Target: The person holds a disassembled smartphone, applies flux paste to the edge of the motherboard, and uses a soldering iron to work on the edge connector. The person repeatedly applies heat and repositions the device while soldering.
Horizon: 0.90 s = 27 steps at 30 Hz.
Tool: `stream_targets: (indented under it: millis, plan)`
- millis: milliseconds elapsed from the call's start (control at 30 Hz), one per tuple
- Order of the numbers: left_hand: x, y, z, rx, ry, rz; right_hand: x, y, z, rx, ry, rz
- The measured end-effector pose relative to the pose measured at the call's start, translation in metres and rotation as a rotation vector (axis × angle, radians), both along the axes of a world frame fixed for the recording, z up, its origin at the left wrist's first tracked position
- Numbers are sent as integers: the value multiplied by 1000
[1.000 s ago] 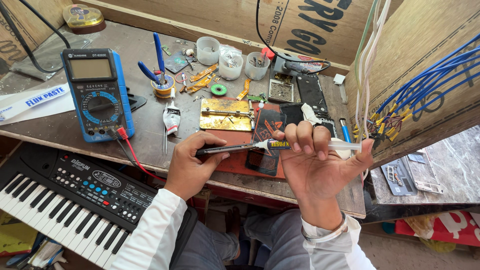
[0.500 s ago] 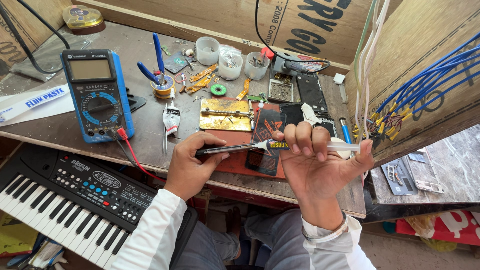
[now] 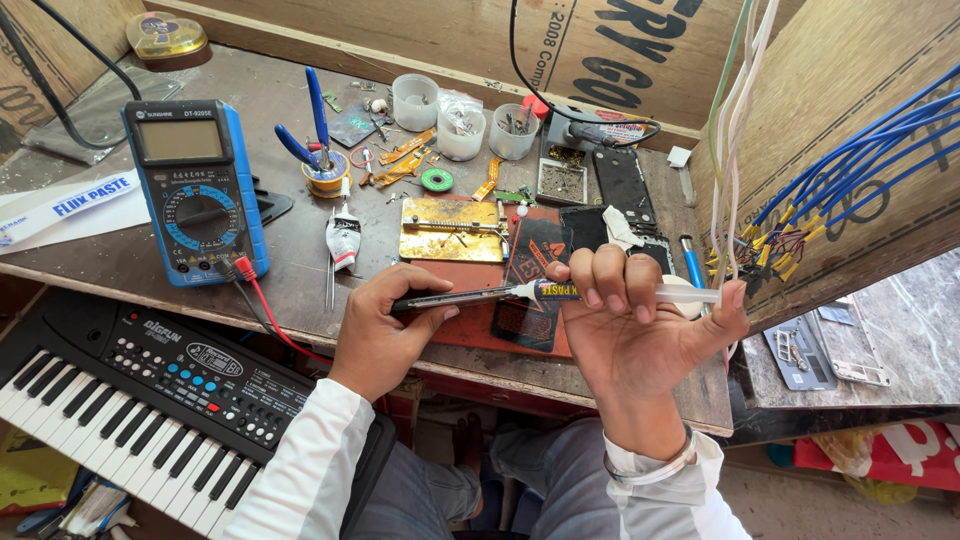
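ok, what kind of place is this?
Likely a small electronics repair bench: a blue multimeter with leads, pliers and tiny parts cups on a worn worktop, and an opened phone.

light: bright daylight | shadows: soft | focus: sharp | edges: wide-angle bend

keyboard cut off, syringe partly hidden

A blue multimeter, a black-and-white keyboard, a gold plate, blue wires.
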<state>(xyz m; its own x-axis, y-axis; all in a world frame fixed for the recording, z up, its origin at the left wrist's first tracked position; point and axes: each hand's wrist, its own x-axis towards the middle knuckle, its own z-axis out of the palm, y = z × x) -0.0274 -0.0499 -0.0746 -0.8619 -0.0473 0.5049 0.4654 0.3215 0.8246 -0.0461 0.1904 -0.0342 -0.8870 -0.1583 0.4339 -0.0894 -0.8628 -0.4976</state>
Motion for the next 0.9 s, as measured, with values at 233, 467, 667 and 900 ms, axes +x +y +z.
stream_targets:
  millis: [233,467,667,900]
  plan:
    - [0,0,1,-8,9,5,0,2,0,13,-2,-12]
    - [0,1,0,5,4,1,-1,2,-2,7,0,-7]
    - [-1,1,1,11,-3,-3,0,2,1,-2,-15,30]
    - [-1,0,1,9,10,-4,1,-1,4,-17,-9,23]
